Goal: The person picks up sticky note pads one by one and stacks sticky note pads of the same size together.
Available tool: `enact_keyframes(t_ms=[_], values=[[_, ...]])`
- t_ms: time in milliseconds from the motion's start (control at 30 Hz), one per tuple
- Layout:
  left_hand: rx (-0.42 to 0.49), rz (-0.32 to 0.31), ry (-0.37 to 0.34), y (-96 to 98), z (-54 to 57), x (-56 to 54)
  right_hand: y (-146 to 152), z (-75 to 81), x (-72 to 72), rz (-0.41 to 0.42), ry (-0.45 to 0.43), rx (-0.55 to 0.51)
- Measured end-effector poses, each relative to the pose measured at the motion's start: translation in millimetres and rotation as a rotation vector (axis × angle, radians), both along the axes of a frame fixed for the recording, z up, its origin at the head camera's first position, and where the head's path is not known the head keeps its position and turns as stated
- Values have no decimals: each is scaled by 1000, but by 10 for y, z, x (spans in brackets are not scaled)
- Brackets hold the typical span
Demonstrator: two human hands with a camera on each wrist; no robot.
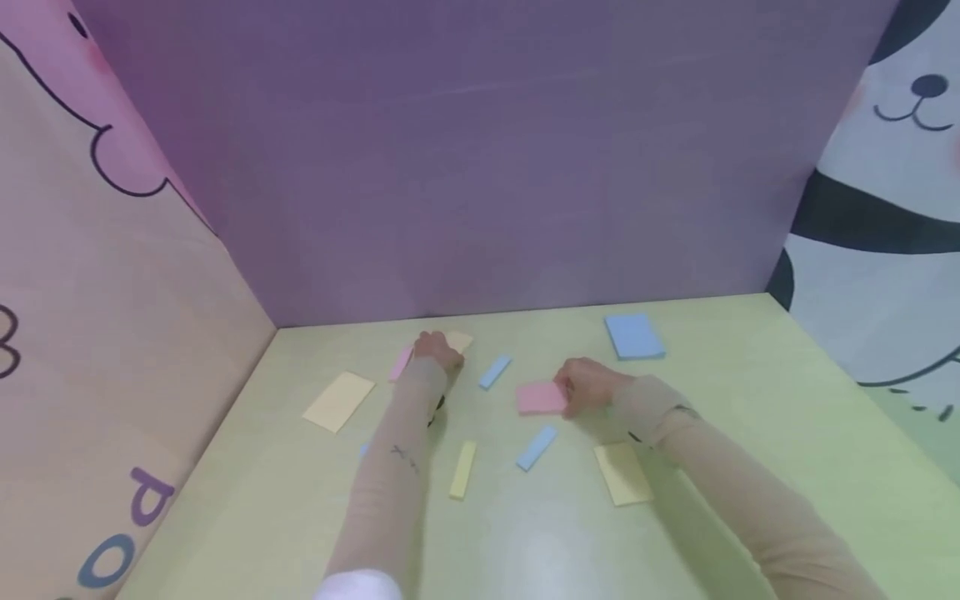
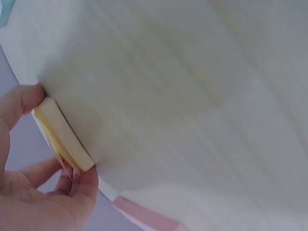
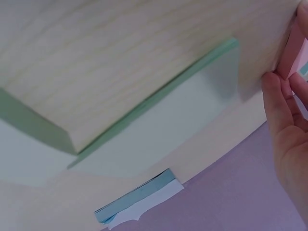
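Observation:
My left hand [image 1: 440, 350] is at the far side of the table, its thumb and fingers pinching a cream sticky note pad [image 1: 459, 341] by its ends. In the left wrist view, the thick edge of that pad shows, with a few loose sheets under the fingers. A narrow pink sticky note pad [image 1: 401, 364] lies beside this hand. Nearer the middle, my right hand [image 1: 588, 386] grips the right end of a pink sticky note pad [image 1: 542, 398]. Only part of this pad shows at the edge of the right wrist view, between thumb and fingers [image 3: 276, 101].
Narrow blue pads [image 1: 495, 372] [image 1: 536, 448] and a narrow yellow pad [image 1: 462, 470] lie mid-table. A larger blue pad [image 1: 633, 336] lies back right, a yellow pad [image 1: 622, 473] under the right forearm, a cream pad [image 1: 339, 402] left. A purple panel [image 1: 480, 167] stands behind.

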State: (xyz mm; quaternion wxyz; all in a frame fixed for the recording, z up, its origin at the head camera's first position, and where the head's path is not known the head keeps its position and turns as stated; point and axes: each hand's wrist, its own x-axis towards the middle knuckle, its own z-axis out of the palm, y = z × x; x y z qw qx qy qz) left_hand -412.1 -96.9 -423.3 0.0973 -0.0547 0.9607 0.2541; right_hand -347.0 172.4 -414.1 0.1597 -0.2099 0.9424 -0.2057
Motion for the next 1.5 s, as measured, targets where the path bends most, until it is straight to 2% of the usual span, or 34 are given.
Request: enact_keyframes(t_ms=[167, 300, 400, 733, 967, 1233, 1500], values=[[-80, -89, -38, -49, -14, -86, 4, 18, 4, -26, -21, -10], [-91, -142, -60, -59, 38, -82, 10, 4, 8, -31, -23, -12], [-98, -160, -80, -62, 72, -56, 26, -14, 5, -20, -11, -12], [-77, -188, -68, -90, 72, -69, 46, -3, 9, -12, 6, -34], [-92, -190, -91, -128, 26, -146, 34, -15, 22, -28, -13, -38], [-139, -230, -52, -114, -11, -170, 54, -11, 39, -47, -10, -29], [-123, -256, -11, -242, -75, -249, 3, -57, 10, -76, -2, -49]])
